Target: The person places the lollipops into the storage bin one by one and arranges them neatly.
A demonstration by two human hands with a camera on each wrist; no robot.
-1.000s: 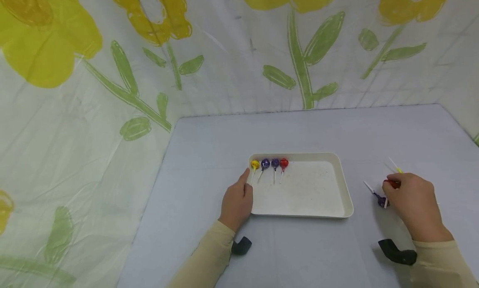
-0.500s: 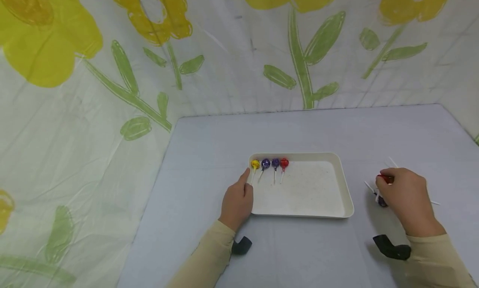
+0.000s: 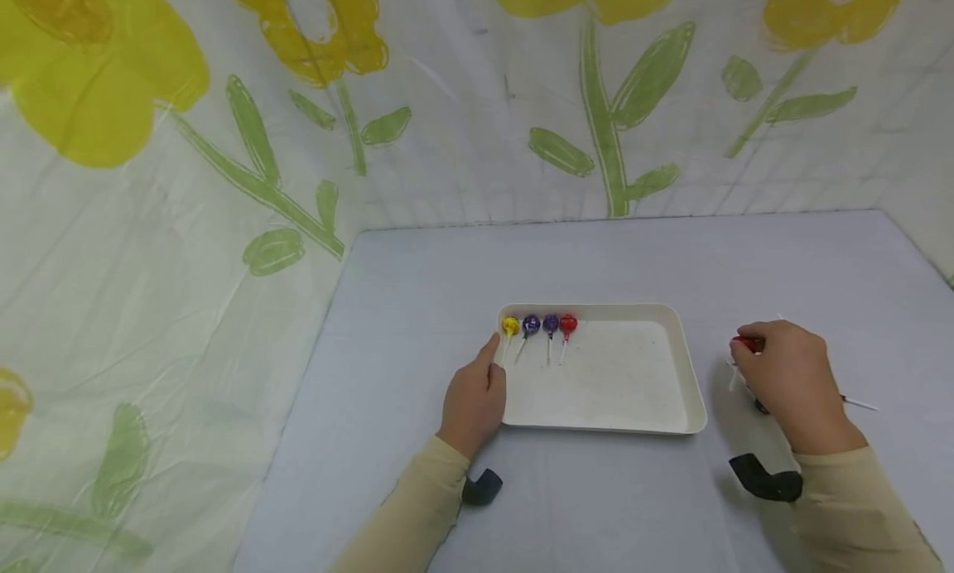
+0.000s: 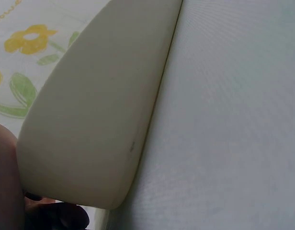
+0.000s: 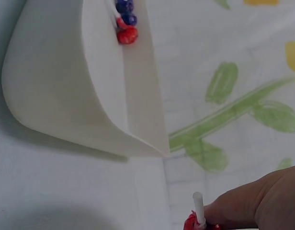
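Note:
My left hand (image 3: 474, 403) holds the left side of the white tray (image 3: 619, 426), its index finger lying along the rim. In the left wrist view, part of the hand (image 4: 6, 177) shows at the tray's near corner (image 4: 85, 143). Four-sided and shallow, the tray bears a row of lollipops: a yellow one (image 3: 510, 325), two purple ones (image 3: 531, 325) and a red one (image 3: 568, 324). To the right of the tray, my right hand (image 3: 793, 382) pinches another red lollipop (image 3: 748, 344) above the table; its stick (image 5: 199, 206) points up in the right wrist view.
More lollipops lie on the table under and beyond my right hand, mostly hidden; a dark head (image 3: 760, 406) and a white stick (image 3: 860, 403) show. A flower-printed curtain (image 3: 447, 101) hangs behind and left of the pale table (image 3: 417, 308).
My right hand has moved left and slightly away from me, carrying the red lollipop toward the tray. The left hand and the tray stay in place.

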